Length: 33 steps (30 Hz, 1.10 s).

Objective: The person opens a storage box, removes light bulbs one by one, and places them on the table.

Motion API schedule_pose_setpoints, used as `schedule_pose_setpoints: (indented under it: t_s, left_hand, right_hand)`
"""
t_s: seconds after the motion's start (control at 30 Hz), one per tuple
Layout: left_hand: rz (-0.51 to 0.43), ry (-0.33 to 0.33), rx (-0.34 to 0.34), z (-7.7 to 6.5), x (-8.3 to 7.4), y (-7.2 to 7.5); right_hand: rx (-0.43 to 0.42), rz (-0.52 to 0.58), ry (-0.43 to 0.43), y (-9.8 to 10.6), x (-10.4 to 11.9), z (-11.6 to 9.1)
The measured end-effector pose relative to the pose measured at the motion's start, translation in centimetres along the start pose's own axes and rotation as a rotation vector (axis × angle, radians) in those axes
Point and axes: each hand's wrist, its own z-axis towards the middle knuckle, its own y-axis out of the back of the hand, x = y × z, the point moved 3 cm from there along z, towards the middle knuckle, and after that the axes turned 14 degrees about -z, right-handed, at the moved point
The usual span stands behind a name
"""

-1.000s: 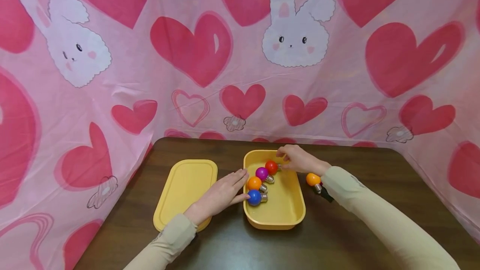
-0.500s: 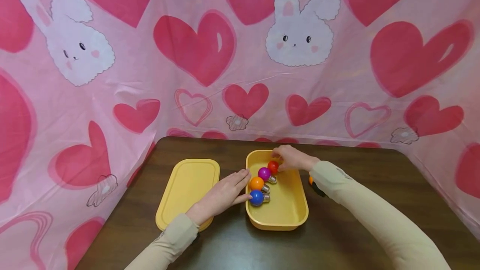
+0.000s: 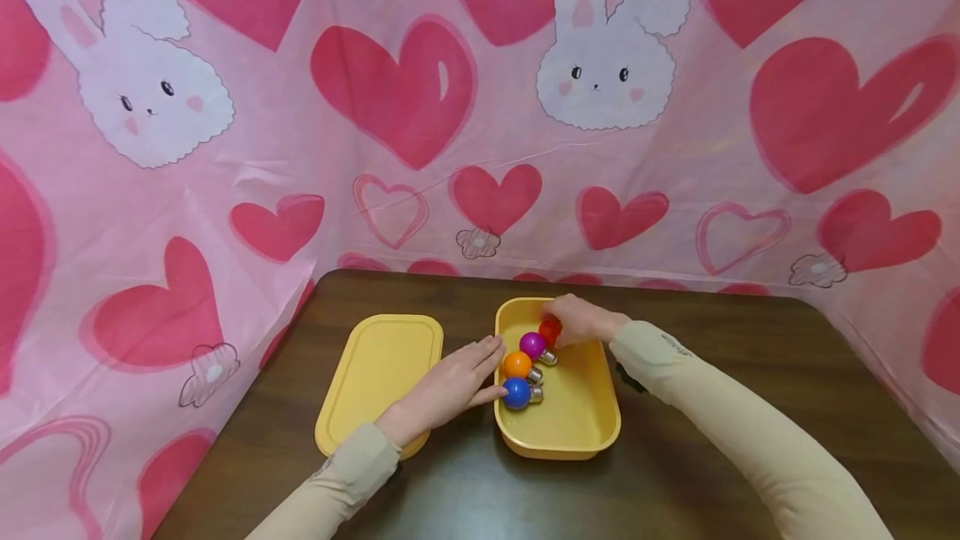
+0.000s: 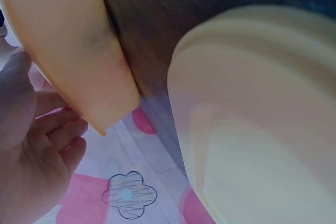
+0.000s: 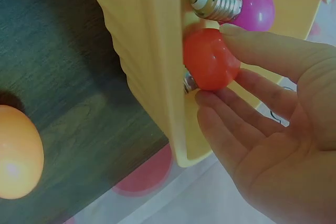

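My right hand reaches over the far end of a yellow container and pinches a red light bulb between thumb and fingers. Beside it inside the container lie a purple bulb, an orange bulb and a blue bulb, in a slanting row along the left wall. My left hand has its fingers straight against the left rim; its thumb tip is at the blue bulb. In the left wrist view the fingers touch the container's outer wall.
A yellow lid lies flat on the dark wooden table, left of the container and partly under my left forearm. Another orange bulb lies outside the container, to its right. A pink heart-patterned cloth hangs behind the table.
My right hand has moved slightly left and closed its fingers round the red bulb. My right sleeve now covers the loose orange bulb in the head view. My left hand keeps its place.
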Motion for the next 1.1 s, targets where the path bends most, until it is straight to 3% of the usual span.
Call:
schedule_pose_setpoints:
  t_s: [0.27, 0.5, 0.83, 1.1]
  left_hand:
    - [0.019, -0.010, -0.002, 0.19, 0.07, 0.14]
    - [0.045, -0.038, -0.016, 0.23, 0.02, 0.16]
    - [0.053, -0.030, -0.009, 0.10, 0.03, 0.11]
    - [0.035, -0.006, 0.008, 0.08, 0.06, -0.04]
  right_hand:
    - [0.025, -0.065, -0.002, -0.04, -0.24, 0.58]
    - [0.088, -0.014, -0.030, -0.41, -0.02, 0.61]
    - [0.064, -0.032, -0.013, -0.52, 0.27, 0.46]
    - [0.078, -0.005, -0.046, -0.65, 0.19, 0.38]
